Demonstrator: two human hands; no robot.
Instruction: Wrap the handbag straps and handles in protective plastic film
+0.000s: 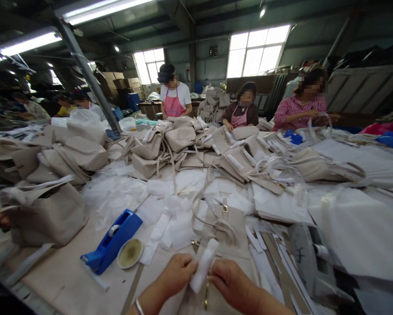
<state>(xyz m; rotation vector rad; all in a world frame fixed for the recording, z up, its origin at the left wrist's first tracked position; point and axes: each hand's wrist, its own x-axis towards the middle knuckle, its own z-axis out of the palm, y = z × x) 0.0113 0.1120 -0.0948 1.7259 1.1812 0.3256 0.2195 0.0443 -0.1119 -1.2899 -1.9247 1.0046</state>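
Note:
Both of my hands are over a beige handbag (231, 225) in front of me, with a gold clasp and a thin strap. A white wrapping strip (204, 267) stands between the hands. My left hand (179, 272) is closed, its fingertips gripping the strip's left edge. On the other side, my right hand (231, 280) has its fingers curled inward, beside the strip and a gold metal piece (206, 295); what its fingertips pinch is hidden. White sheets (173, 216) lie just beyond.
A blue tape dispenser (116, 240) and a small round dish (130, 253) lie to the left. On the right are a grey tape dispenser (311, 258) and cut strips (275, 258). Heaped beige bags (179, 138) span the table's far side. Several people work around it.

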